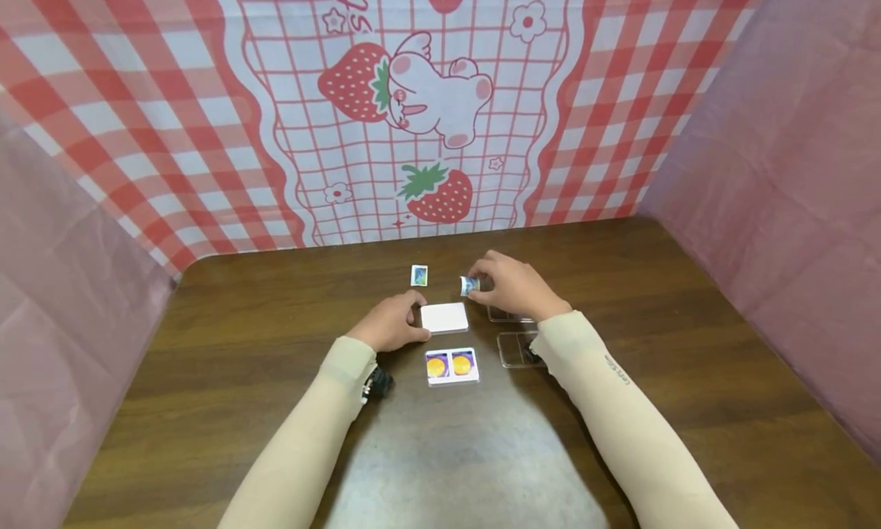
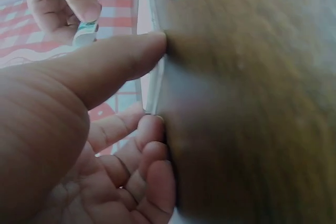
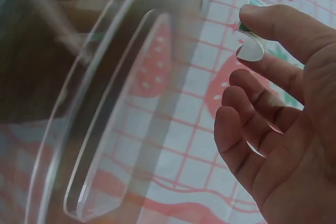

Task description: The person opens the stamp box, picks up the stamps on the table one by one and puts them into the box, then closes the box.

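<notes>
My right hand (image 1: 515, 284) pinches a small stamp (image 1: 469, 286) between thumb and index finger, above the table. Its serrated edge and curled white back show in the right wrist view, where the stamp (image 3: 251, 45) bends between the fingertips. The left hand (image 1: 391, 321) holds a flat clear case with a white insert (image 1: 443, 317) at its left end, thumb at the near corner and fingers at the far one. Another stamp (image 1: 419, 275) with a blue-green picture lies flat behind that case. Nearer me sits a clear case with two purple-and-orange stamps (image 1: 451, 367).
Two transparent plastic pieces lie under my right forearm, the nearer one (image 1: 511, 350) partly hidden by the wrist. A brown wooden table (image 1: 227, 376) carries everything. Behind it hangs a strawberry-print cloth (image 1: 440, 116), with pink cloth (image 1: 778, 170) at the sides.
</notes>
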`<state>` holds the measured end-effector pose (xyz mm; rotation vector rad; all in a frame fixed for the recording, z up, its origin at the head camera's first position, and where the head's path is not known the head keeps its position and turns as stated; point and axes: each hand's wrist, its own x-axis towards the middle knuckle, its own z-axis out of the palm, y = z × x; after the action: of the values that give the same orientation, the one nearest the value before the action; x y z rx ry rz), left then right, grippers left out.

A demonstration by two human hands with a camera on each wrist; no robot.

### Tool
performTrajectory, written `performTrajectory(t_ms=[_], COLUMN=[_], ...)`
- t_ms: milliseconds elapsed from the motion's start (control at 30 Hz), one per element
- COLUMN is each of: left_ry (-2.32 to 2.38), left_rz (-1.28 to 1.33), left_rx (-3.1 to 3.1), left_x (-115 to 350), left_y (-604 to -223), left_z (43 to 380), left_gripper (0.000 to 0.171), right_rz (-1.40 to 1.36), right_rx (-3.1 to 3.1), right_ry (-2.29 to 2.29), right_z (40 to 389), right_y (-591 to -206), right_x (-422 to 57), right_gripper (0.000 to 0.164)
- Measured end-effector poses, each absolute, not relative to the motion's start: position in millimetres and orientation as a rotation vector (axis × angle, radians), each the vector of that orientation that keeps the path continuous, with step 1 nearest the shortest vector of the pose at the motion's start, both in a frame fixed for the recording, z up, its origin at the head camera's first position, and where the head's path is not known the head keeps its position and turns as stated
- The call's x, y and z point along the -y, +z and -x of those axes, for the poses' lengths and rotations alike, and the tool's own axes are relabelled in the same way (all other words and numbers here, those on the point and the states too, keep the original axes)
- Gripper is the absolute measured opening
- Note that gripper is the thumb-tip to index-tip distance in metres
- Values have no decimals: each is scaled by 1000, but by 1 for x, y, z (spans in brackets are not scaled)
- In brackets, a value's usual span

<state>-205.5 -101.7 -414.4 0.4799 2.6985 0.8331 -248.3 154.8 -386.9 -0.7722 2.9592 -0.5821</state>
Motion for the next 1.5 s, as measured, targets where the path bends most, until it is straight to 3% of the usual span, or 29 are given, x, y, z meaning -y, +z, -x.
performTrajectory(t_ms=[367,1500], left_ry=[781,744], left_rz=[-448,-437], left_rx=[-2717,-2737], left_x=[98,99], left_y=[-411,-409], left_z=[203,198], left_gripper=[58,58], right_rz=[869,823], right_rx=[-2972,-2966], right_ry=[-609,-592], right_z=[235,227], right_y=[-391,-389], right_x=[-151,-149], right_gripper=[31,32])
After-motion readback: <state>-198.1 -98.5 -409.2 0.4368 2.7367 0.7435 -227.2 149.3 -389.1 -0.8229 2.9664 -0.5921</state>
